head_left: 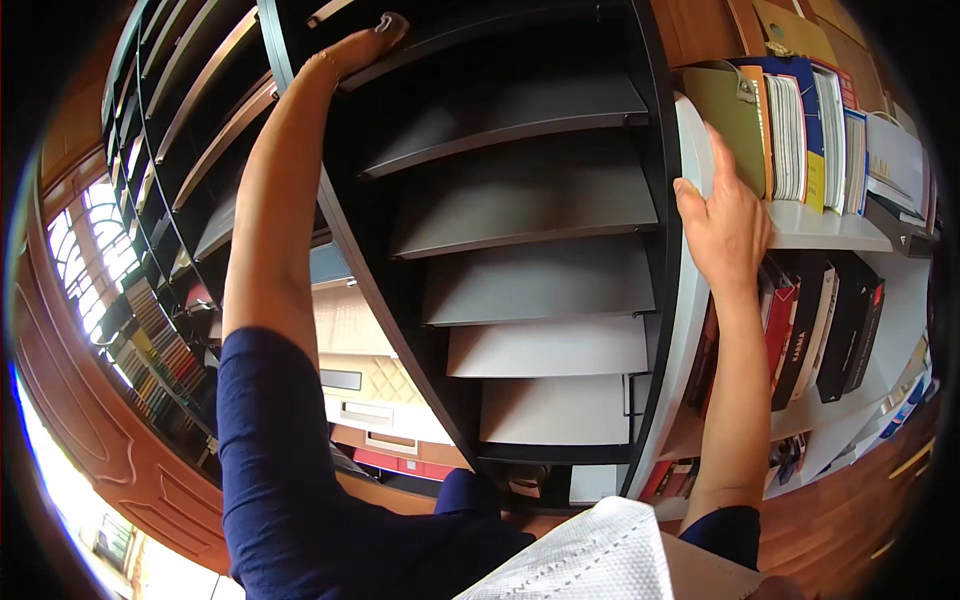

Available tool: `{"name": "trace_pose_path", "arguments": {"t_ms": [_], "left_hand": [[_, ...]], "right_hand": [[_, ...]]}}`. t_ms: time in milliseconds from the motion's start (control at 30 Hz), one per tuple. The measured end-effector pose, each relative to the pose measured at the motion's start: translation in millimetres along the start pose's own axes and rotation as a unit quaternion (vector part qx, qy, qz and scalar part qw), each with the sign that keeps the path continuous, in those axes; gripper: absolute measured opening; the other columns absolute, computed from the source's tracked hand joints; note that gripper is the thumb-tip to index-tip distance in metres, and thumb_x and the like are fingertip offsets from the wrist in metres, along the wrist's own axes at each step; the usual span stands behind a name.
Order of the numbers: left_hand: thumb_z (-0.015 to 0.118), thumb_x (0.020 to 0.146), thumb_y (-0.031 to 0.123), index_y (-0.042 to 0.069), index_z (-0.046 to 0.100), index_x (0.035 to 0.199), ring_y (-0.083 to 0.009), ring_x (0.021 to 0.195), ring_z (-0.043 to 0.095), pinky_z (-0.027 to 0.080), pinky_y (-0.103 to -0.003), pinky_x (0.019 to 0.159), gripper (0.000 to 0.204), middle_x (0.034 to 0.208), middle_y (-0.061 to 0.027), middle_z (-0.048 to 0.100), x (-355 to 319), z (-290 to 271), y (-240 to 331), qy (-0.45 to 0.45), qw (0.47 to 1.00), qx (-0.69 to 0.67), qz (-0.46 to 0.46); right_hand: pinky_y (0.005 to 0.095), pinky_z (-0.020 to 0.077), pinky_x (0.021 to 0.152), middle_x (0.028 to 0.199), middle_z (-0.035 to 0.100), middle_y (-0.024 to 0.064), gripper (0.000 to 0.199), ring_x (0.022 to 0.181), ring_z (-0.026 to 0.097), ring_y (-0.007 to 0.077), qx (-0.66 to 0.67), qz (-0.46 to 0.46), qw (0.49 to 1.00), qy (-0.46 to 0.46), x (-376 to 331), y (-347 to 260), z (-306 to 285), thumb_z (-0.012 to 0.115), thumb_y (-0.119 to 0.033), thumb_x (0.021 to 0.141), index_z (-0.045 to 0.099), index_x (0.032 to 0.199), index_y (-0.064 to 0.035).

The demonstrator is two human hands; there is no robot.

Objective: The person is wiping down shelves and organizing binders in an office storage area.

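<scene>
My left arm stretches up to the top of a tall black rack point(650, 130) fitted with several tilted panels point(530, 190). At the far upper edge, my left hand point(368, 48) has its fingers closed on something small and greyish, too dark and small to make out, beside the topmost panel. My right hand point(728, 225) grips the rounded white side panel point(690, 290) of the bookshelf on the right. Its thumb lies on the near face and its fingers lie along the other side.
Binders and books point(790, 130) fill the white bookshelf point(820, 228), with dark books point(850, 325) lower down. More sample racks point(190, 100) stand at the left, near a brown panelled door point(110, 440). A white textured sheet point(590, 560) juts in at the lower edge. Wooden floor point(840, 520) shows lower right.
</scene>
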State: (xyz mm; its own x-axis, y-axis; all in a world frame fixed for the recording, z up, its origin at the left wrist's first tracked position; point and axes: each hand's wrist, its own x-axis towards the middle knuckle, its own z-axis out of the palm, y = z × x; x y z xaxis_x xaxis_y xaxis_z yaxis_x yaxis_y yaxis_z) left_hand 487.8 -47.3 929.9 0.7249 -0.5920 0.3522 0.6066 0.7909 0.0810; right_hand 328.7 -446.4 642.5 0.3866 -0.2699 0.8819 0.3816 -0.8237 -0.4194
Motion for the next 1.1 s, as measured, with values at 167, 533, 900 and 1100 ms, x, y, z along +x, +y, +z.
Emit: {"name": "trace_pose_path", "arguments": {"t_ms": [167,533,900,1100], "left_hand": [[0.039,0.096,0.037,0.002,0.046,0.132,-0.0219,0.109,0.054,0.042,-0.032,0.094,0.051,0.126,-0.0153,0.053,44.6,-11.9,-135.1,0.097,0.955,-0.111,0.255],[0.046,0.089,0.010,0.008,0.063,0.107,-0.0186,0.087,0.065,0.051,-0.030,0.070,0.025,0.099,-0.0050,0.067,188.8,-6.8,-143.1,0.188,0.726,-0.652,-0.114],[0.063,0.081,0.018,0.009,0.067,0.083,-0.0277,0.076,0.064,0.051,-0.036,0.070,0.010,0.080,-0.0097,0.066,-33.4,-36.9,-154.3,0.179,0.413,-0.786,-0.425],[0.061,0.081,0.016,0.020,0.067,0.073,-0.0332,0.078,0.057,0.044,-0.045,0.068,0.011,0.080,-0.0092,0.062,-127.6,-3.9,-91.7,0.085,0.390,-0.742,-0.538]], "right_hand": [[0.0483,0.0474,0.074,0.092,0.065,0.0252,0.060,0.086,0.062,0.0440,0.008,-0.033,0.999,0.031,-1.7,10.5,5.7,0.065,-0.016,0.078,0.045,0.134,-0.0135],[0.0492,0.0470,0.075,0.097,0.065,0.0241,0.062,0.089,0.061,0.0443,0.019,-0.060,0.998,0.015,1.2,-14.8,-2.9,0.066,-0.023,0.079,0.045,0.136,-0.0175],[0.0417,0.0455,0.088,0.115,0.062,0.0214,0.058,0.105,0.059,0.0396,-0.004,-0.033,0.999,0.006,-0.9,-2.6,-0.7,0.061,-0.022,0.085,0.042,0.139,-0.0151],[0.0362,0.0420,0.097,0.128,0.058,0.0159,0.057,0.115,0.057,0.0319,-0.020,-0.017,1.000,0.015,-1.5,11.4,10.4,0.061,-0.027,0.087,0.044,0.139,-0.0140]]}}
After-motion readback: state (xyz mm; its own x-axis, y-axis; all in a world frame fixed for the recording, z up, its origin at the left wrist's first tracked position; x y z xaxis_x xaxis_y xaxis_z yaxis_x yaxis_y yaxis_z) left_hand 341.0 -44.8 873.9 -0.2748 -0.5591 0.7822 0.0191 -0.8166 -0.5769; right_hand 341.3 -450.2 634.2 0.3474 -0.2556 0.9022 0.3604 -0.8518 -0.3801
